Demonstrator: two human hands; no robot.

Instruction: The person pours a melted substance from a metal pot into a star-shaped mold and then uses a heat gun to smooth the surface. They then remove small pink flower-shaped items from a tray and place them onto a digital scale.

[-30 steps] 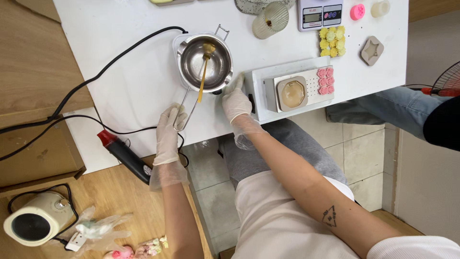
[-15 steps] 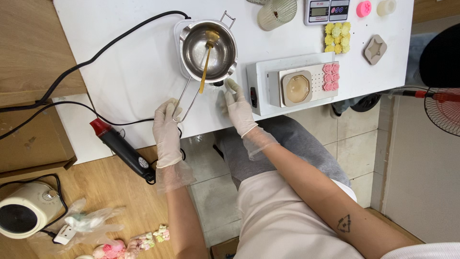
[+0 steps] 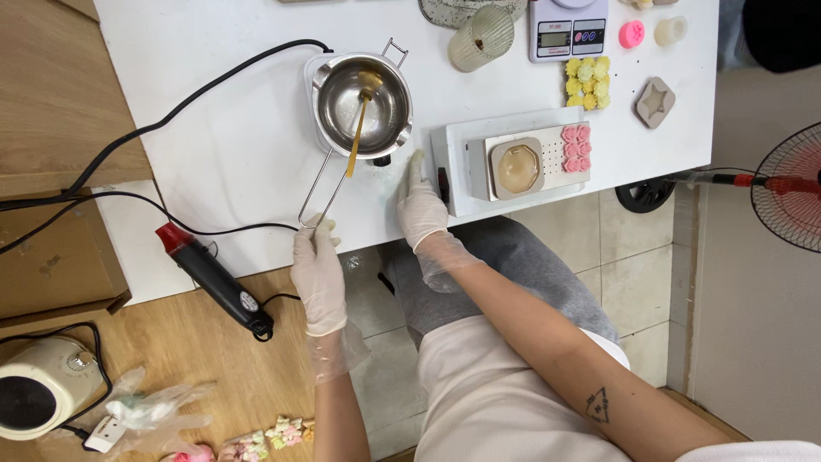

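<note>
While the left hand (image 3: pixel 318 272) closes its gloved fingers on the end of the wire handle (image 3: pixel 315 192), the pot (image 3: pixel 361 104) sits on the white tabletop (image 3: pixel 231 128) at about twelve o'clock from that hand. A stick (image 3: pixel 357 137) leans in the pot, its lower end poking over the rim towards six o'clock. The right hand (image 3: pixel 421 205), also gloved, lies flat on the tabletop with its fingers together, pointing to twelve o'clock; it holds nothing and rests just beside the white tray (image 3: pixel 453 171) at its three o'clock. On that tray stand a round mould (image 3: pixel 518 168) and some pink shapes (image 3: pixel 575 147). At one o'clock from the pot stands a ribbed glass (image 3: pixel 481 39), with a scale (image 3: pixel 568 29) further right and yellow shapes (image 3: pixel 587 81) below it. A heat gun (image 3: pixel 214 278) lies at nine o'clock from the left hand, partly over the tabletop edge, its black cord (image 3: pixel 171 120) running off to the left.
</note>
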